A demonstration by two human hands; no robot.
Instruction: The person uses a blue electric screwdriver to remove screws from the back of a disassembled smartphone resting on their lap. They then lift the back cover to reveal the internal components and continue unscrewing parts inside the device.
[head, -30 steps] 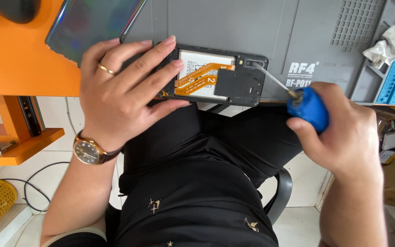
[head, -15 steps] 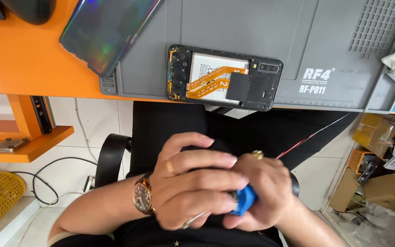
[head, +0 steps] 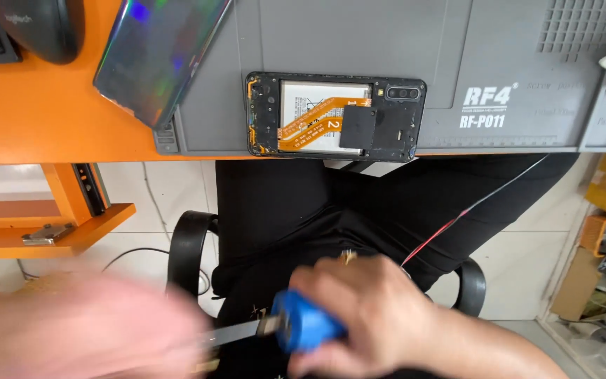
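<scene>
Two hands: both were low in the view, over the lap, well below the worktop (head: 29, 133) edge.
Right hand (head: 366, 309): fingers were wrapped tight around the blue handle of a screwdriver (head: 303, 328).
Left hand (head: 78, 333): a pale blur at the lower left; whether its fingers were spread or curled could not be told. It lay just beside the tip end of the shaft, contact unclear.
Screwdriver axis: nearly level, tilted slightly down to the left, the grey metal shaft running out from the handle toward the left hand.
Screwdriver look: a stubby bright blue grip with a short metal collar and a thin shaft; the tip was lost in the blur.
Nearer hand: the right, which carried the tool outright.
Opened phone (head: 336, 116): lay face down on the grey mat (head: 499, 56), long side across the view, well apart from both hands and up from them. Its back was off, showing a pale battery, orange ribbon cables and a black cover plate.
Back cover (head: 159, 52): glossy, iridescent, lying half on the mat's left edge.
</scene>
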